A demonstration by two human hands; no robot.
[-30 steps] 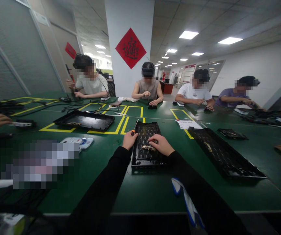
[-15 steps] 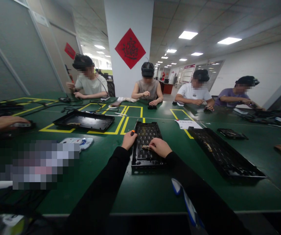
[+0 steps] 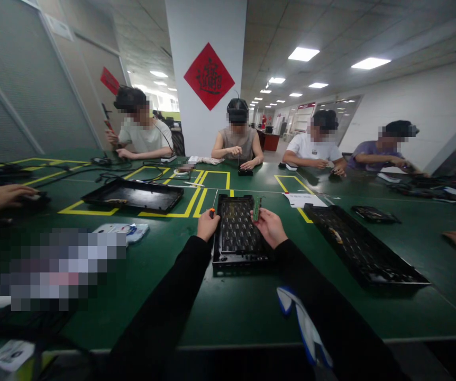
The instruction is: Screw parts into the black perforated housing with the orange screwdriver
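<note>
My left hand [image 3: 208, 225] is closed around a screwdriver [image 3: 212, 213] with an orange and black handle, its thin shaft pointing up and away. A small green circuit board [image 3: 256, 209] is pinched upright between the fingers of my right hand [image 3: 270, 227]. Between my hands a black plastic casing [image 3: 238, 263] lies on the green table, its inner face up with rows of small slots. My left hand is at the casing's left edge; the right is over its right side. The fingertips behind the board are partly hidden.
Another black tray-like casing [image 3: 133, 196] lies at the left, a longer one [image 3: 365, 248] at the right. A white paper [image 3: 305, 200] lies beyond that one. Cables [image 3: 120, 165] run across the table's left. Several people sit opposite, and other people's hands show at both side edges.
My right hand has lifted the small circuit board up from inside the casing and turned it so its green face shows. My left hand with the screwdriver has hardly moved.
</note>
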